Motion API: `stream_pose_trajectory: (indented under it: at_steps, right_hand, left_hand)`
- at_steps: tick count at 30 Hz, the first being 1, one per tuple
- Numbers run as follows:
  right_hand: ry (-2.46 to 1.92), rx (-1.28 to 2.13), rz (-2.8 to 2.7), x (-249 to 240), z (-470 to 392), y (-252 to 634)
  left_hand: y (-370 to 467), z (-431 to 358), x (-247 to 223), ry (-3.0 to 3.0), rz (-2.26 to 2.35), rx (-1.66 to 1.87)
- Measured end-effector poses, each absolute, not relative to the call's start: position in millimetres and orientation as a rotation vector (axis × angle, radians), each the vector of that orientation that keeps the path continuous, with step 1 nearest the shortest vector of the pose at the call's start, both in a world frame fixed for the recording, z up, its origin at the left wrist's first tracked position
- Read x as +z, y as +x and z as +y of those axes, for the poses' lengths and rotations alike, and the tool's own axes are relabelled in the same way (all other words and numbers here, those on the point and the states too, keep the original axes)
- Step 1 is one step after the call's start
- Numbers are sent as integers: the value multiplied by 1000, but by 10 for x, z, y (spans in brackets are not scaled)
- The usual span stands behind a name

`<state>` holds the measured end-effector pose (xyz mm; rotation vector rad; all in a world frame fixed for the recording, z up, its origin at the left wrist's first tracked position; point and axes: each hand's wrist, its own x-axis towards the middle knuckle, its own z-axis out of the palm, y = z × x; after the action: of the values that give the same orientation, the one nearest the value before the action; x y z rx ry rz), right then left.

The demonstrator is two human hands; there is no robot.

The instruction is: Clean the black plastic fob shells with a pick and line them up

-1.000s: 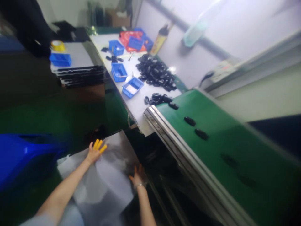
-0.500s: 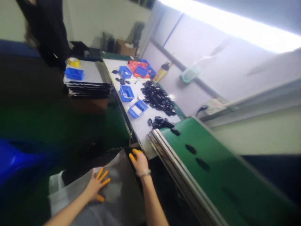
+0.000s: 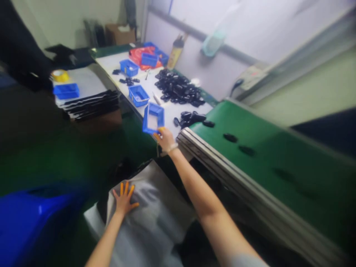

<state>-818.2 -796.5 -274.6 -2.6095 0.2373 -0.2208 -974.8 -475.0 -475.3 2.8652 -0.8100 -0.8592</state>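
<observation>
Sheet (image 3: pixel 151 222) lies under our spread left hand (image 3: pixel 124 202). Our right hand (image 3: pixel 165 139) grips the near blue tray (image 3: pixel 146 125) by its edge

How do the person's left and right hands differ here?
The left hand lies spread on the large grey sheet; the right hand curls its fingers on the blue rectangular plastic bin. The right hand wears a pale bracelet; the left hand shows none. Both have yellow-orange finger coverings.

Desk (image 3: pixel 207 108), belt (image 3: pixel 267 137) adjoining near right.
Pile (image 3: pixel 178 88) on desk, two trays (image 3: pixel 138 98) left of it, front tray (image 3: pixel 146 122) nearer; stack (image 3: pixel 93 105) left of desk.
</observation>
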Motion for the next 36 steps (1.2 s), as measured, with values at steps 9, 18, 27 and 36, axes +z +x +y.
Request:
stream_pose_trajectory:
  at_steps: [9,18,27,36]
  right_hand:
    - [-2566,271,557,-3776,-7080,-11488]
    - [-2391,634,1058,-4453,-6980,-12456]
    - [-2398,702,1017,-4184,-6632,-12623]
    - [-2394,774,267,-4173,-5800,-12455]
  left_hand:
    - [-9706,-4602,-4709,2961,-935,-820]
    - [-9788,-4625,-4575,3056,-1021,-670]
    - [-10761,-4027,-4249,2732,-1346,-1100]
    - [-11216,-3089,-4054,2573,-1240,-1339]
